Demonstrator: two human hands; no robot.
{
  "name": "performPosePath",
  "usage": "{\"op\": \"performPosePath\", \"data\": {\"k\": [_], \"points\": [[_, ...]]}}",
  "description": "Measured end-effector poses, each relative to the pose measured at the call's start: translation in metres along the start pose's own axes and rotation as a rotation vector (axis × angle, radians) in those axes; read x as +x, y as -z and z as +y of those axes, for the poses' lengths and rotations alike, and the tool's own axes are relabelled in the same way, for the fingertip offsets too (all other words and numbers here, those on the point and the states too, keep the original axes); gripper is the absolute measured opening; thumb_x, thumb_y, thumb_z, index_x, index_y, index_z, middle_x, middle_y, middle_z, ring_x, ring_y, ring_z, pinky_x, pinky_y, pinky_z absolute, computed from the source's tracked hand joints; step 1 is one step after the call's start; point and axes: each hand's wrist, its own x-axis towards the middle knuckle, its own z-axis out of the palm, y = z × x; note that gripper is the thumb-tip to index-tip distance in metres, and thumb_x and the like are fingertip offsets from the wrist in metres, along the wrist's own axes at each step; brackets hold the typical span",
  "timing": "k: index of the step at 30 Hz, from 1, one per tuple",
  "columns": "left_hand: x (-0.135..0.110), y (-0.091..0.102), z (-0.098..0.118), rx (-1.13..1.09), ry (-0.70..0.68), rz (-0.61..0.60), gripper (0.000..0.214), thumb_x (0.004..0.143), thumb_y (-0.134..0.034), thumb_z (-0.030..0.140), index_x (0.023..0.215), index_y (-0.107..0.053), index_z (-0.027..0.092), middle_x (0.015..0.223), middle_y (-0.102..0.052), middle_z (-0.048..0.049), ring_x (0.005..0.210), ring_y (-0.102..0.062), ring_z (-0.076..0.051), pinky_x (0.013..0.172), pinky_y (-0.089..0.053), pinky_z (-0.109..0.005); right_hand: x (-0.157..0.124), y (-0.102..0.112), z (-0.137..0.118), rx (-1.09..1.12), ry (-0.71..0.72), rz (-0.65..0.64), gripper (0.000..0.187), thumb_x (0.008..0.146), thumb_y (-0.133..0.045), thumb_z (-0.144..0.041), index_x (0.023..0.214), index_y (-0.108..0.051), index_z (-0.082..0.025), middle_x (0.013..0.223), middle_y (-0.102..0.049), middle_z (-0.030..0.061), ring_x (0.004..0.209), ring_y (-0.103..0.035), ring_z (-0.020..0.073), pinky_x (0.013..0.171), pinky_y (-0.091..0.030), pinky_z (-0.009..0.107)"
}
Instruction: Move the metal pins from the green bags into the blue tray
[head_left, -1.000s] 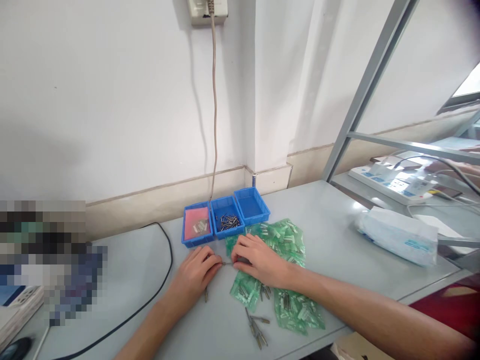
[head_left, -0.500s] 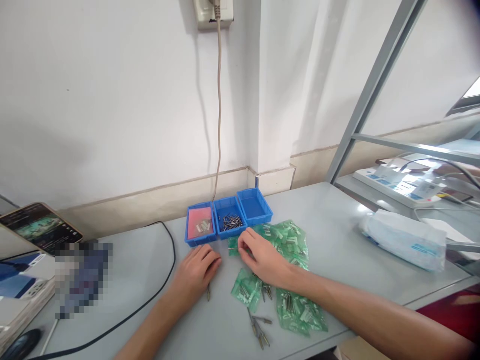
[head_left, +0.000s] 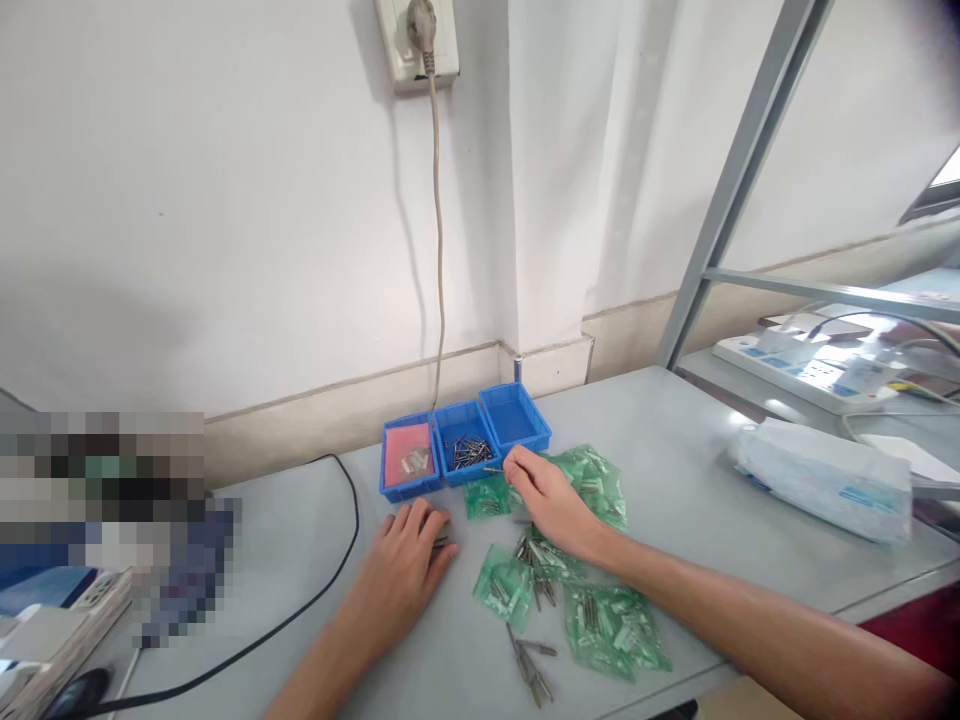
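Observation:
My left hand [head_left: 409,560] rests low over the tabletop in front of the left bin. Its curled fingers and thumb close on a few thin metal pins [head_left: 441,542], partly hidden. My right hand [head_left: 553,503] is raised above the green bags, with thumb and forefinger pinching a slim metal pin [head_left: 492,470] by the front edge of the middle blue bin [head_left: 459,418]. That bin contains a heap of metal pins [head_left: 471,452]. Below my right hand, green plastic bags [head_left: 501,585] with metal pins inside lie spread about. Loose grey metal pins [head_left: 531,668] lie nearer the front edge.
A left blue bin [head_left: 386,470] holds a pink sheet and a small clear bag. The right blue bin [head_left: 516,412] stands beside the middle one. A black cable [head_left: 330,570] curves across the left side. Tissue pack [head_left: 825,485] and metal frame [head_left: 739,190] are at right.
My right hand has lifted toward the middle bin, and the pin in its fingertips now shows. My left fingers have shifted around their pins. The camera view has tilted slightly.

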Motion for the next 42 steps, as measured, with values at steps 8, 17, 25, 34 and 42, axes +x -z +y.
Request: {"op": "performPosePath", "data": {"k": [8,17,25,34,42], "points": [[0.007,-0.014,-0.011,0.016,0.084,0.069,0.027,0.114,-0.031,0.031,0.11,-0.057,0.024,0.105,-0.062,-0.0051,0.093,-0.063,-0.022,0.079,-0.051,-0.036,-0.004,-0.002,0.0,0.011,0.0,0.035,0.023,0.108,-0.048,-0.039,0.094,-0.056,-0.023,0.082,-0.055,-0.0016,0.074,-0.048,0.0174,0.067,-0.038,0.03],[0.005,-0.005,-0.007,-0.108,0.069,0.024,0.018,0.108,-0.051,0.04,0.104,-0.056,0.023,0.106,-0.06,-0.0042,0.097,-0.061,-0.023,0.083,-0.051,-0.037,-0.001,-0.006,0.011,0.309,-0.033,0.04,0.02,0.1,-0.066,-0.038,0.088,-0.058,-0.023,0.099,-0.07,0.0041,0.075,-0.063,0.0181,0.07,-0.052,0.034],[0.006,-0.008,-0.011,-0.131,0.076,0.023,0.017,0.109,-0.048,0.037,0.101,-0.056,0.024,0.102,-0.061,-0.0026,0.093,-0.062,-0.021,0.079,-0.05,-0.034,0.0,-0.004,0.007,0.256,-0.016,0.061,0.021,0.095,-0.072,-0.033,0.083,-0.058,-0.023,0.095,-0.07,0.0032,0.079,-0.063,0.019,0.071,-0.051,0.033],[0.006,-0.008,-0.015,-0.121,0.059,0.003,0.016,0.109,-0.049,0.038,0.103,-0.055,0.024,0.104,-0.061,-0.003,0.095,-0.062,-0.022,0.08,-0.051,-0.036,0.001,-0.003,0.006,0.214,-0.017,0.056,0.012,0.099,-0.068,-0.034,0.105,-0.062,-0.026,0.091,-0.065,0.0,0.082,-0.058,0.0188,0.071,-0.048,0.031],[0.004,-0.012,-0.013,-0.017,0.133,0.081,0.022,0.108,-0.048,0.045,0.105,-0.053,0.024,0.105,-0.061,-0.0041,0.095,-0.064,-0.023,0.077,-0.051,-0.036,-0.001,-0.006,0.005,0.246,-0.018,0.049,0.018,0.101,-0.065,-0.035,0.115,-0.059,-0.026,0.098,-0.064,0.0012,0.086,-0.058,0.0188,0.076,-0.048,0.032]]}}
